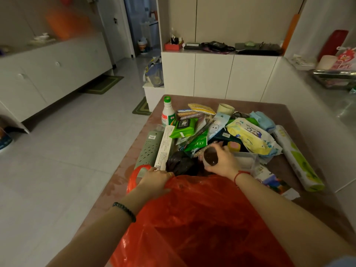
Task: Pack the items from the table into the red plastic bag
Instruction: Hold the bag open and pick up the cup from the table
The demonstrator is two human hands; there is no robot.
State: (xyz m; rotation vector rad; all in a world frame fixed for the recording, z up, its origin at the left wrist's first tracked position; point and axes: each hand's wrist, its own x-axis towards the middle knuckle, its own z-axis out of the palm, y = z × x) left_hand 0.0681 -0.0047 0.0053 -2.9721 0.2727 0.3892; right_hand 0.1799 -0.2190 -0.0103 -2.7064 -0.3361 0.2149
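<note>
The red plastic bag [202,218] lies at the near end of the brown table [317,201]. My left hand [156,181] grips the bag's rim by its left handle. My right hand [221,162] is closed around a small dark round jar [211,157], held just above the bag's mouth. Behind them lies a heap of items: a white bottle with a green cap [168,111], a green perforated holder [149,149], a long white box [164,149], green packets [185,127], a yellow wet-wipes pack [252,136], a green-and-white roll [297,158] and a black crumpled bag [179,163].
A clear plastic box [246,162] sits right of my right hand. White cabinets [213,74] stand behind the table, a counter with a metal tray [335,78] at the right, and a pale tiled floor [67,151] lies to the left.
</note>
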